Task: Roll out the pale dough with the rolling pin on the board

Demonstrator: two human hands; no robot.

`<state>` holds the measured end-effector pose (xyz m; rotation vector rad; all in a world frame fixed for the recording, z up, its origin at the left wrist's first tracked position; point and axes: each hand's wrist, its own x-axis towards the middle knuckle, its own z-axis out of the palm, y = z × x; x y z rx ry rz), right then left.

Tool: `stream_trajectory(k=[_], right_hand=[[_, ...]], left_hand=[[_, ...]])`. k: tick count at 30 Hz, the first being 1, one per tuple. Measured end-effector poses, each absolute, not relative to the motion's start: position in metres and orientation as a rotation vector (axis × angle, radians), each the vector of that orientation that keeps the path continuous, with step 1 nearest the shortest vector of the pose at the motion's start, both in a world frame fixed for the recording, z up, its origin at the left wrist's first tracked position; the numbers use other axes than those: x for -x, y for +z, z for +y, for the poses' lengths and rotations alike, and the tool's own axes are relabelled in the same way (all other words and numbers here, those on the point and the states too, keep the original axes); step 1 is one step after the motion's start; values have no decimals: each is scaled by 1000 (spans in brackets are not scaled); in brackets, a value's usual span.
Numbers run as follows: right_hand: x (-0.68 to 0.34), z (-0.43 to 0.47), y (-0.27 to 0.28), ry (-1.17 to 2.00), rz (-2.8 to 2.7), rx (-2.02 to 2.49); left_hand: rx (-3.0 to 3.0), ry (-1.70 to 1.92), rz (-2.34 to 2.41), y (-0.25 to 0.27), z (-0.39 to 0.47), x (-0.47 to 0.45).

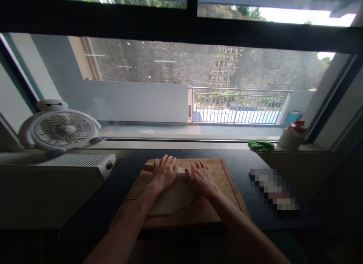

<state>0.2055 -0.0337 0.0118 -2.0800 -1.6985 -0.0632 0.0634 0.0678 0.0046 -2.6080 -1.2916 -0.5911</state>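
A pale sheet of dough (172, 199) lies on a wooden board (227, 188). My left hand (166, 169) rests palm down over the far edge of the dough, its fingers stretched forward. Close by on the right, my right hand (200, 175) presses down in the same way, fingers extended and slightly bent. A brown wooden end, seemingly of a rolling pin (148, 166), sticks out left of my left hand. Between the hands a whitish roll shows, perhaps dough around the pin. My palms hide most of it.
The board lies on a dark table (113, 196). A blurred-out object (273, 190) rests at its right. Beyond, the window sill holds a green cloth (261, 145) and a white pot (292, 137). A white fan (68, 128) stands at left, behind a white ridged-top unit (76, 160).
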Motion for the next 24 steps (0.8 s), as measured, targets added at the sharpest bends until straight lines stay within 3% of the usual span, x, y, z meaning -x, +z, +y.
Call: stream_trajectory(k=[7,17,24], right_hand=[[-234,-5,16,29,-1611,2212],[-188,-58,3,-184,-1761,1945],[-208,-24,17,40,-1666,2201]], left_hand=[[2779,-243,-1438,17,125,-121],[2664,-496,-1108,-16,80,-29],[2733,-247,-1317,8,110,-81]])
